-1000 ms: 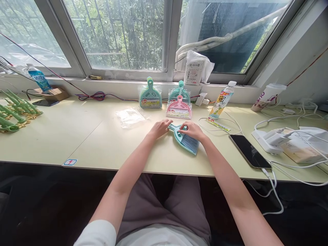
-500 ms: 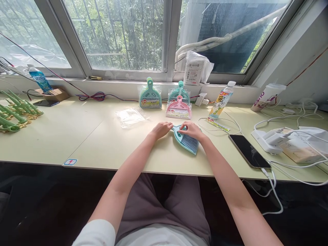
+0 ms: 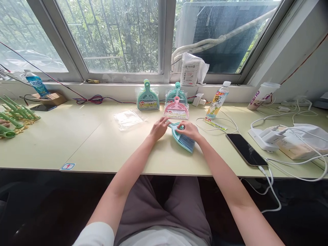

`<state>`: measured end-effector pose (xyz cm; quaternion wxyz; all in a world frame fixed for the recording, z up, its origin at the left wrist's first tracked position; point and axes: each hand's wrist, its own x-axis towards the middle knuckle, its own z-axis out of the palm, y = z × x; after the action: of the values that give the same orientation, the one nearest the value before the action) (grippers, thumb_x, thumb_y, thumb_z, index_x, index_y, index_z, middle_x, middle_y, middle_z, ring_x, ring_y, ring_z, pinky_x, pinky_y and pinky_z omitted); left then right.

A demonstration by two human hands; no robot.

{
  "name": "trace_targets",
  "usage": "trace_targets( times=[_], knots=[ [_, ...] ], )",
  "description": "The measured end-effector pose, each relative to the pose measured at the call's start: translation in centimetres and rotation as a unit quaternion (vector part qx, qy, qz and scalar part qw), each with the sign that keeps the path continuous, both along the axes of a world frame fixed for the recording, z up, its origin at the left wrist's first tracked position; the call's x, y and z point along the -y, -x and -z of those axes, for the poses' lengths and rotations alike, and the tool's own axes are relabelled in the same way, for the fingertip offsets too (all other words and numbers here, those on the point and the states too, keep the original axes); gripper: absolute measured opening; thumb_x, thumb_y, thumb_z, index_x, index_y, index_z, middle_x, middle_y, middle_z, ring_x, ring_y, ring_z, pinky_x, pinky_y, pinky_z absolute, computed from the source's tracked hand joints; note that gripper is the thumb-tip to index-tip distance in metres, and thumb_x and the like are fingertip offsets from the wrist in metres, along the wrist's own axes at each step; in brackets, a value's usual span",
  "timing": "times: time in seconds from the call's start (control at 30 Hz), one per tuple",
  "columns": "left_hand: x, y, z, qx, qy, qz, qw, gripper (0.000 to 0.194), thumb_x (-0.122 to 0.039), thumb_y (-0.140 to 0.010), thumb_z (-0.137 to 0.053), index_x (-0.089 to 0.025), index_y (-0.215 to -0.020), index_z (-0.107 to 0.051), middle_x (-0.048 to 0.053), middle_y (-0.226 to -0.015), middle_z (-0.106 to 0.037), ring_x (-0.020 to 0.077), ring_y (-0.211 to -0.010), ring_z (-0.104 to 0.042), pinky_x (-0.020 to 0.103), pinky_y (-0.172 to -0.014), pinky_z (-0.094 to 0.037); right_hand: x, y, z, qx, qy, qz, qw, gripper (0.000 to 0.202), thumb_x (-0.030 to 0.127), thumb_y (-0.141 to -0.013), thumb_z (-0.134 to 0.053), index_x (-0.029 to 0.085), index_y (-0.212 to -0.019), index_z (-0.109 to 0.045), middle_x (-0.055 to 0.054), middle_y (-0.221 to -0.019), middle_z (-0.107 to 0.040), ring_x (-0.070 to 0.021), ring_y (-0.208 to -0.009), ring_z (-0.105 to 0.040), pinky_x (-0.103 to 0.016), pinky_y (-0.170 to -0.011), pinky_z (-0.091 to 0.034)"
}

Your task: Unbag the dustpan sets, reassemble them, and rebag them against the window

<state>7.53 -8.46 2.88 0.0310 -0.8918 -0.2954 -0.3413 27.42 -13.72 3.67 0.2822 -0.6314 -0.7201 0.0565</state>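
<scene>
A small teal plastic dustpan with a brush of blue-grey bristles nested in it is seen lying flat on the pale yellow-green counter, held between both hands. The left hand rests on the tip of the handle, fingers bent and lightly pressed; the right hand is laid over the neck where handle meets pan, fingertips pinching the plastic. The hands are close together, parted only by the short handle.

The set is judged light and stiff, of thin moulded plastic, with smooth sides that may slide on the counter; the bristles are soft and will give if squeezed. The handle and the rigid rim of the pan are judged the surest places to take hold.

Just beyond the hands, a pink plastic dustpan set in a clear wrapper stands before a teal wrapped set, with another teal wrapped set beyond the left hand. An empty clear plastic bag lies to the left of the left hand. To the right of the right hand are a tilted drink bottle with a yellow label, a black smartphone on a white cable and a white power strip. Far left, green plastic pieces are piled.
</scene>
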Motion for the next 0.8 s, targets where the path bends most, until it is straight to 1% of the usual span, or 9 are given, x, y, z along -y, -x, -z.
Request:
trace_targets(
  times=[0.1, 0.17, 0.27, 0.33, 0.47, 0.53, 0.6, 0.7, 0.8],
  knots=[
    [0.8, -0.9, -1.2, 0.229, 0.092, 0.007, 0.969, 0.043, -0.014, -0.086, -0.054, -0.024, -0.128, -0.050, 0.011, -0.145, -0.043, 0.0261, -0.134, -0.039, 0.043, -0.109, -0.034, 0.0, 0.6, -0.2, -0.068, -0.079, 0.066, 0.992, 0.024, 0.046, -0.078, -0.063, 0.024, -0.085, -0.069, -0.002, -0.102, -0.067, -0.0165, -0.078, -0.059, -0.028, -0.068, -0.041],
    [1.4, -1.9, -1.5, 0.314, 0.247, 0.068, 0.914, 0.050, -0.028, -0.088, -0.058, -0.024, -0.135, -0.043, 0.013, -0.142, -0.045, 0.0277, -0.131, -0.043, 0.045, -0.107, -0.037, 0.0, 0.8, -0.2, -0.113, -0.138, 0.117, 0.977, 0.029, 0.048, -0.081, -0.059, 0.022, -0.089, -0.068, -0.005, -0.102, -0.067, -0.0168, -0.075, -0.058, -0.029, -0.068, -0.042],
    [2.2, -3.4, -1.0, 0.298, 0.475, 0.201, 0.803, 0.060, -0.042, -0.083, -0.065, -0.021, -0.134, -0.042, 0.014, -0.127, -0.057, 0.0290, -0.119, -0.054, 0.045, -0.098, -0.044, -0.2, 0.7, -0.2, -0.157, -0.180, 0.149, 0.960, 0.038, 0.053, -0.083, -0.054, 0.019, -0.092, -0.068, -0.009, -0.100, -0.066, -0.0175, -0.071, -0.057, -0.031, -0.070, -0.044],
    [2.4, -4.2, -0.3, 0.288, 0.537, 0.232, 0.758, 0.069, -0.039, -0.073, -0.075, -0.020, -0.131, -0.044, 0.013, -0.118, -0.062, 0.0288, -0.111, -0.059, 0.044, -0.094, -0.046, -0.4, 0.5, -0.2, -0.171, -0.171, 0.138, 0.961, 0.039, 0.053, -0.083, -0.053, 0.018, -0.092, -0.068, -0.009, -0.098, -0.066, -0.0176, -0.070, -0.056, -0.032, -0.072, -0.045],
    [1.6, -4.0, 0.1, 0.351, 0.548, 0.185, 0.737, 0.066, -0.030, -0.063, -0.079, -0.020, -0.122, -0.052, 0.008, -0.106, -0.067, 0.0262, -0.102, -0.062, 0.040, -0.089, -0.047, -1.0, -0.9, -0.1, -0.152, -0.150, 0.120, 0.969, 0.035, 0.044, -0.088, -0.045, 0.019, -0.098, -0.069, -0.009, -0.103, -0.066, -0.0203, -0.082, -0.058, -0.034, -0.081, -0.046],
    [0.7, -3.2, -0.2, 0.375, 0.551, 0.146, 0.731, 0.056, -0.029, -0.063, -0.076, -0.019, -0.114, -0.057, 0.007, -0.101, -0.068, 0.0262, -0.101, -0.062, 0.039, -0.088, -0.047, -1.3, -2.5, 0.3, -0.095, -0.165, 0.184, 0.964, 0.035, 0.036, -0.090, -0.041, 0.020, -0.109, -0.066, -0.011, -0.115, -0.063, -0.0241, -0.103, -0.055, -0.039, -0.091, -0.043],
    [-0.3, -2.2, -0.4, 0.398, 0.552, 0.093, 0.727, 0.046, -0.030, -0.064, -0.073, -0.019, -0.107, -0.060, 0.007, -0.099, -0.068, 0.0262, -0.100, -0.062, 0.037, -0.086, -0.047, -1.7, -4.5, 1.2, -0.019, -0.149, 0.273, 0.950, 0.042, 0.030, -0.087, -0.043, 0.020, -0.125, -0.057, -0.014, -0.135, -0.052, -0.0281, -0.125, -0.043, -0.046, -0.102, -0.034],
    [-1.8, -0.9, -0.2, 0.433, 0.534, 0.035, 0.725, 0.037, -0.032, -0.065, -0.069, -0.019, -0.099, -0.061, 0.006, -0.096, -0.067, 0.0255, -0.098, -0.062, 0.035, -0.083, -0.047, -2.1, -7.4, 3.1, 0.030, -0.023, 0.352, 0.935, 0.059, 0.034, -0.087, -0.045, 0.013, -0.142, -0.038, -0.021, -0.151, -0.033, -0.0331, -0.141, -0.022, -0.056, -0.108, -0.023],
    [-2.7, 0.1, 0.3, 0.452, 0.542, -0.022, 0.708, 0.034, -0.032, -0.067, -0.068, -0.021, -0.098, -0.059, 0.004, -0.092, -0.066, 0.0233, -0.091, -0.062, 0.033, -0.075, -0.048, -2.6, -8.9, 4.2, 0.034, 0.064, 0.355, 0.932, 0.055, 0.035, -0.091, -0.037, 0.012, -0.141, -0.040, -0.021, -0.149, -0.037, -0.0336, -0.140, -0.027, -0.059, -0.108, -0.021]
  ],
)
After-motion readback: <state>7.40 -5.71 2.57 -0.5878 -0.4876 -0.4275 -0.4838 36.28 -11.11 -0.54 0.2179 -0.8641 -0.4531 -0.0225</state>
